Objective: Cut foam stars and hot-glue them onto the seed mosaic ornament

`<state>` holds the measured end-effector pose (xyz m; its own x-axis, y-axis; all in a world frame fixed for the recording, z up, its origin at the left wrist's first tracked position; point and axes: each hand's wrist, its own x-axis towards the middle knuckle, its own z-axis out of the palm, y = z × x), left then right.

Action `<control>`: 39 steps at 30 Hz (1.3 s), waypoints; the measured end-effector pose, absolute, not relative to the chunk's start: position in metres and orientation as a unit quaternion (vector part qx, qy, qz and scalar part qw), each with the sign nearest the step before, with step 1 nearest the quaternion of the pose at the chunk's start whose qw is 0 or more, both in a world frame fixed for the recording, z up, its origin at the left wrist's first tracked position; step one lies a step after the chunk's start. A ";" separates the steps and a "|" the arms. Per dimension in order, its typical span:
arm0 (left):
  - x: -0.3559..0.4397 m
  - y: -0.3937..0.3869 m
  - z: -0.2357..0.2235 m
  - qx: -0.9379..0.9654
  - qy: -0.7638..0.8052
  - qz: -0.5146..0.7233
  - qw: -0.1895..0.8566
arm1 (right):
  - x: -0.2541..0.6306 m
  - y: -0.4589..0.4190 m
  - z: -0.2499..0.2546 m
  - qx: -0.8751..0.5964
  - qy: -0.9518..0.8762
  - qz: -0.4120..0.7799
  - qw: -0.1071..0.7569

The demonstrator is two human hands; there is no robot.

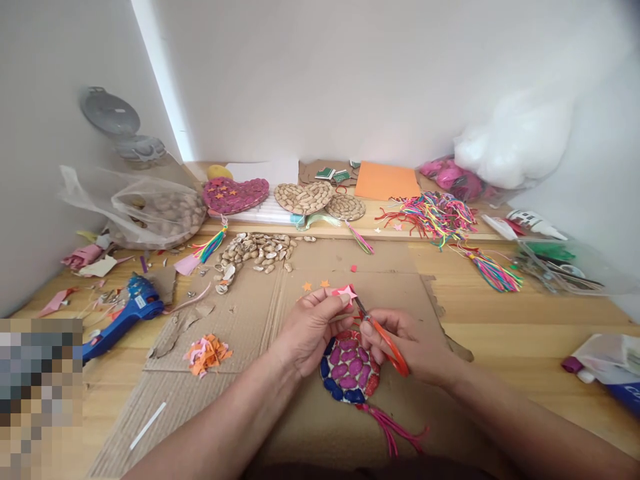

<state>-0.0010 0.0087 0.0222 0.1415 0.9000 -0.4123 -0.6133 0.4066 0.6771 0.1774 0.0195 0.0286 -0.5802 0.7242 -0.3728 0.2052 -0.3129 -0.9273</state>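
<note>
Pinched in my left hand (317, 320) is a small pink paper star (347, 294) over a piece of red paper. My right hand (400, 340) is closed round the orange handles of the scissors (393, 348), whose blades meet the paper's right side. Below both hands lies a round ornament (350, 367) of painted peanut shells, purple in the middle with blue and red at the rim. A pink tassel (393, 427) hangs from its lower edge. Two orange stars (316, 285) and a red scrap (353, 269) lie just beyond my left hand.
Cardboard (240, 333) covers the table's middle, bearing a paper scrap pile (207, 353) and peanut shells (257, 252). A blue glue gun (127, 310) lies left. Behind stand a purple heart (235, 195), an orange sheet (387, 180) and coloured cords (435, 213). A plastic box (560, 267) is right.
</note>
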 end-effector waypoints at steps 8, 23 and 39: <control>0.000 0.008 0.023 0.187 0.410 0.526 0.721 | 0.172 0.010 0.027 -0.412 -0.539 0.703 0.213; 0.004 0.006 0.023 0.172 0.404 0.524 0.730 | 0.165 0.005 0.025 -0.416 -0.505 0.715 0.247; 0.010 0.002 0.023 0.170 0.431 0.549 0.695 | 0.163 0.007 0.024 -0.426 -0.549 0.680 0.236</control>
